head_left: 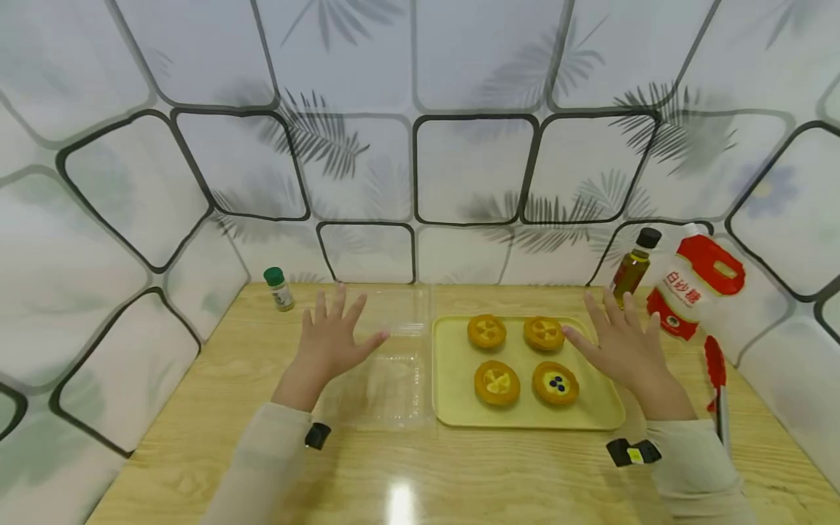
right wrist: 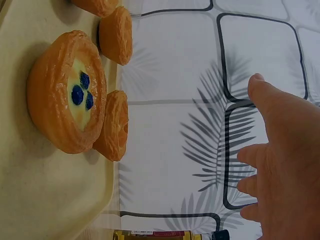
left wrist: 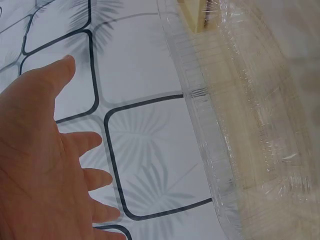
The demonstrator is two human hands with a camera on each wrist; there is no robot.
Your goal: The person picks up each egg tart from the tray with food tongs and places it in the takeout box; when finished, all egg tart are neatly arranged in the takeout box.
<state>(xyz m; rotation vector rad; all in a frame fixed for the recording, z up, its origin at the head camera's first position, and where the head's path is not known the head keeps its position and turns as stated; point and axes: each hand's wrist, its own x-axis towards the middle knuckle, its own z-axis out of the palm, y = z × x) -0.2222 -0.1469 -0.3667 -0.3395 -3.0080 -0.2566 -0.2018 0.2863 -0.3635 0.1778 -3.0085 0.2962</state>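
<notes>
My left hand [head_left: 332, 343] hovers with spread fingers above a clear plastic container [head_left: 383, 390], its lid folded back toward the wall. Spread just as wide, my right hand [head_left: 623, 350] is over the right end of a pale yellow tray [head_left: 453, 412]. On that tray sit several egg tarts: a blueberry tart [head_left: 555, 383] at front right, and tarts with yellow pieces at front left [head_left: 496, 383], back left [head_left: 487, 332] and back right [head_left: 543, 333]. The right thumb overlaps the back right tart's edge in the head view, while the right wrist view shows that hand [right wrist: 295, 155] apart from the tarts. Neither hand holds anything.
A green-capped shaker [head_left: 279, 290] stands at the back left. At the back right are an oil bottle [head_left: 633, 268] and a red and white sugar bag [head_left: 692, 284]. Red-tipped tongs [head_left: 717, 379] lie right of the tray. Patterned wall panels border the wooden table [head_left: 499, 474].
</notes>
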